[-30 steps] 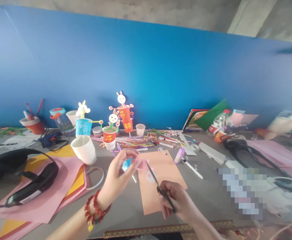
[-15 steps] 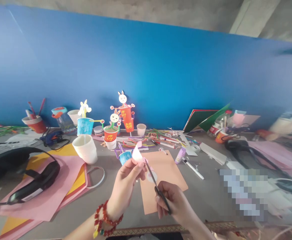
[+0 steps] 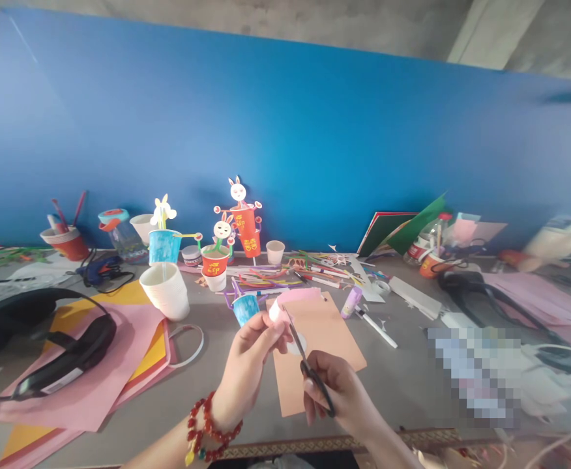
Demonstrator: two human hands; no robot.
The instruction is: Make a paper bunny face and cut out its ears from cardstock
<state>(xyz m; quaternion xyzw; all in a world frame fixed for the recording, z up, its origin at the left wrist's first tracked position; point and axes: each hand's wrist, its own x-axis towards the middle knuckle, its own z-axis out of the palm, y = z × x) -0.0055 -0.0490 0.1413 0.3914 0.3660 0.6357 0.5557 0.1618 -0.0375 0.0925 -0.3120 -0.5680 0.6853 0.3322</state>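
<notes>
My left hand (image 3: 252, 357), with a red bead bracelet on its wrist, pinches a small piece of pink-and-white paper (image 3: 279, 310). From it a pink strip curls away to the right. The scissors (image 3: 317, 384) have dark handles, and my right hand (image 3: 340, 392) is closed round them. Their blades point up and left and meet the paper just by my left fingertips. Beneath both hands lies a peach sheet of paper (image 3: 334, 345) with a white paper disc (image 3: 297, 343) on it, partly hidden. A blue paper cup (image 3: 245, 310) with purple arms stands just behind my left hand.
Decorated rabbit-faced cups (image 3: 214, 264) and a stack of white cups (image 3: 165, 296) stand at the back left. Behind the sheet are scattered pens and coloured sticks (image 3: 276, 277), plus a purple glue stick (image 3: 351, 302). Headphones (image 3: 70, 352) rest on coloured paper at left.
The paper's upright curl has dropped, and a pink strip now stretches to the right behind the scissors. Both hands stay nearly in place; the view has shifted slightly.
</notes>
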